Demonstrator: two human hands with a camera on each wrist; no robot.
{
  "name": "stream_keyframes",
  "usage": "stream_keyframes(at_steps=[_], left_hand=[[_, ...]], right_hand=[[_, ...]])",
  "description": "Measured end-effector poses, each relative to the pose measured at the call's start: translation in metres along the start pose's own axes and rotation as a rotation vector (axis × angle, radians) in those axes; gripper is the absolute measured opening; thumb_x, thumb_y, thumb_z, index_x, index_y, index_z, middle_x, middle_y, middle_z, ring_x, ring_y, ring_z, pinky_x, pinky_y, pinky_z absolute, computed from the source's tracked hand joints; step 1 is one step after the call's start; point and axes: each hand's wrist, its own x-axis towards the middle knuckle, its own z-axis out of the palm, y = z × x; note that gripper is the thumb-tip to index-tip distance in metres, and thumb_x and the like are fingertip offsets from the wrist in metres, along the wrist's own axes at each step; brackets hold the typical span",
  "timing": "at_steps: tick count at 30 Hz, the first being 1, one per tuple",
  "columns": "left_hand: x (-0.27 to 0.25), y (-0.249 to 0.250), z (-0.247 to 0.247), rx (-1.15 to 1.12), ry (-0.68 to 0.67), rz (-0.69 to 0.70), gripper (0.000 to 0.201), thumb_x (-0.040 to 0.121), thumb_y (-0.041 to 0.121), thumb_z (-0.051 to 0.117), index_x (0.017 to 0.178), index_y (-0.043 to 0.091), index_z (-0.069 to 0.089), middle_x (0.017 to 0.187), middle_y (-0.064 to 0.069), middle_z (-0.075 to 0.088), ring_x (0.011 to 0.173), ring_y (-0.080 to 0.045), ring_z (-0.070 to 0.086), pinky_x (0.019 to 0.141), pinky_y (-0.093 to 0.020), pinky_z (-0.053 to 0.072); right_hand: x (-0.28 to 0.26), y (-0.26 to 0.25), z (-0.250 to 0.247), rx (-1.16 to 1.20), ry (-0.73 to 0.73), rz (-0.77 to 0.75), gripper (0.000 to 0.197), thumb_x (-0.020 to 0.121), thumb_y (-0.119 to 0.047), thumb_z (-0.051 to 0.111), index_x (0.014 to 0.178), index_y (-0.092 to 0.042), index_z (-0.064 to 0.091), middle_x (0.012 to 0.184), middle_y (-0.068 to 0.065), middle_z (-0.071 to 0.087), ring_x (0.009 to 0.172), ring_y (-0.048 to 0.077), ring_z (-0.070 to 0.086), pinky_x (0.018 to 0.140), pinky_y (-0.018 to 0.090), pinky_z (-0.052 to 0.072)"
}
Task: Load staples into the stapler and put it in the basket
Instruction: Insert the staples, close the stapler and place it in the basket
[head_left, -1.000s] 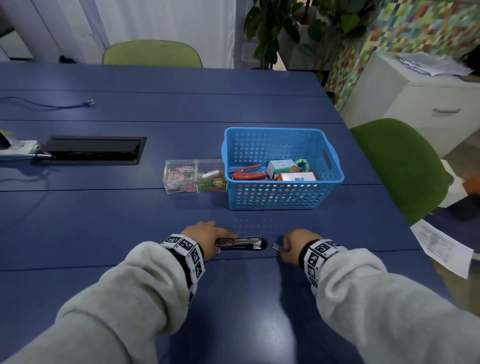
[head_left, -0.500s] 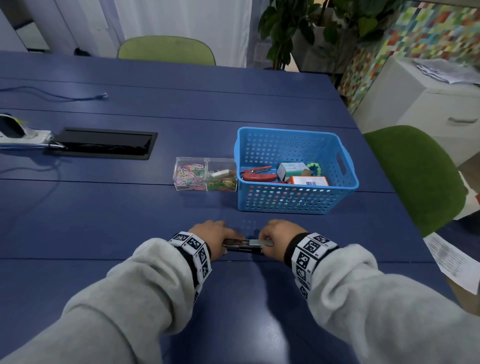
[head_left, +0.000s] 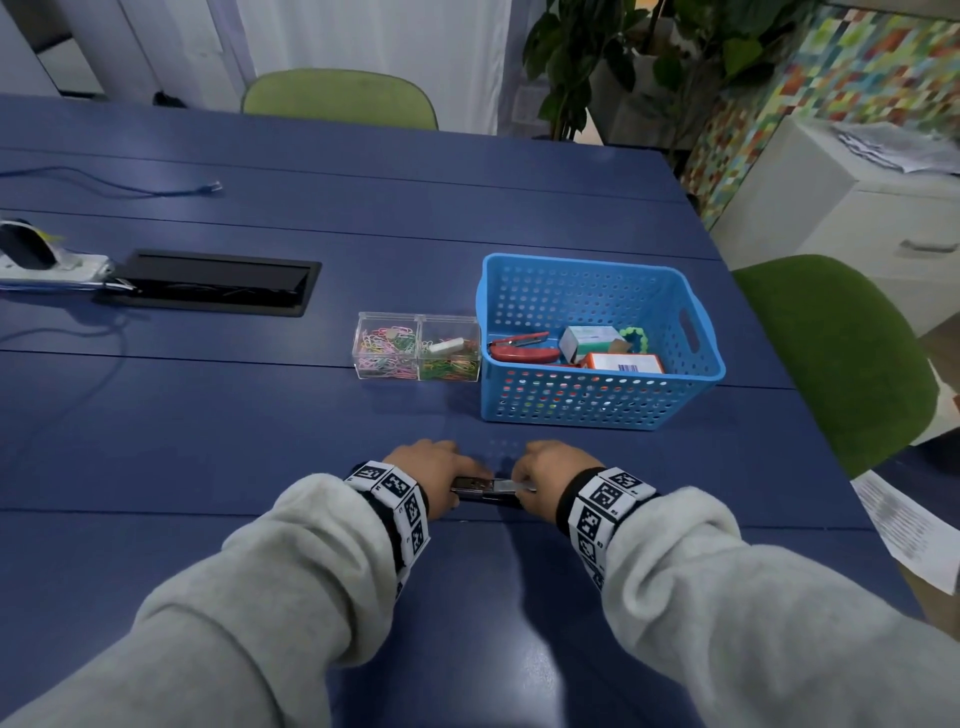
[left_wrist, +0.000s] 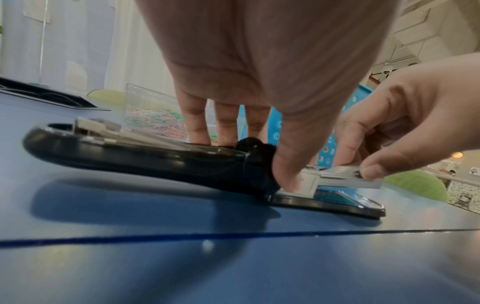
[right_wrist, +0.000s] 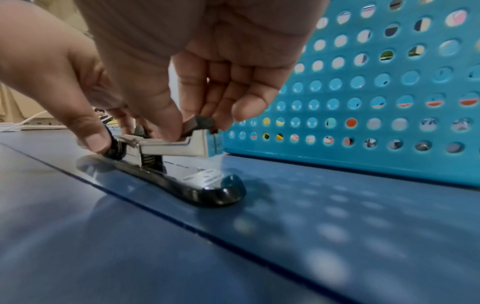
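Observation:
A black stapler (head_left: 480, 489) lies opened flat on the blue table, in front of the blue perforated basket (head_left: 597, 402). My left hand (head_left: 439, 470) grips it at the hinge, thumb on the near side and fingers behind (left_wrist: 254, 153). My right hand (head_left: 543, 475) pinches a short grey staple strip (right_wrist: 201, 123) between thumb and fingertips, just over the silver magazine (right_wrist: 171, 147). The black base (right_wrist: 207, 190) points toward the basket (right_wrist: 363, 92). From the head view the strip is hidden under the right hand.
A clear two-part box of coloured paper clips (head_left: 415, 347) stands left of the basket. The basket holds a red stapler (head_left: 522, 353) and small boxes. A black cable hatch (head_left: 208, 283) sits at left, a green chair (head_left: 841, 364) and a paper sheet (head_left: 909, 530) at right.
My right hand has moved left from beside the stapler's end to over its magazine, bringing the staples with it. The left hand has stayed on the stapler.

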Motion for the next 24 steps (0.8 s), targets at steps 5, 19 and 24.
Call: stream_keyframes(at_steps=[5,19,24], left_hand=[[-0.001,-0.008,-0.001,-0.094,0.017,-0.052,0.062,0.081,0.022,0.067,0.136,0.035,0.042,0.132,-0.007,0.046,0.123,-0.029,0.049,0.104,-0.040,0.043],[-0.039,-0.051,-0.020,-0.047,0.093,-0.284,0.046,0.076,0.035,0.072,0.119,0.031,0.057,0.127,0.001,0.056,0.115,-0.021,0.055,0.098,-0.036,0.047],[-0.046,-0.023,-0.052,0.027,0.202,-0.143,0.040,0.072,0.036,0.074,0.109,0.029,0.060,0.115,0.005,0.064,0.107,-0.021,0.060,0.089,-0.034,0.048]], right_hand=[[0.001,0.004,0.003,0.023,-0.034,0.027,0.028,0.087,-0.029,0.057,0.108,-0.013,0.065,0.115,0.012,0.057,0.109,0.030,0.054,0.093,0.037,0.046],[-0.005,0.030,0.019,0.359,0.043,0.258,0.024,0.078,-0.031,0.071,0.100,-0.023,0.071,0.107,0.001,0.066,0.104,0.020,0.061,0.093,0.028,0.049],[-0.007,0.035,0.023,0.496,0.085,0.315,0.019,0.075,-0.027,0.074,0.094,-0.023,0.072,0.102,0.004,0.073,0.097,0.020,0.065,0.090,0.027,0.051]])
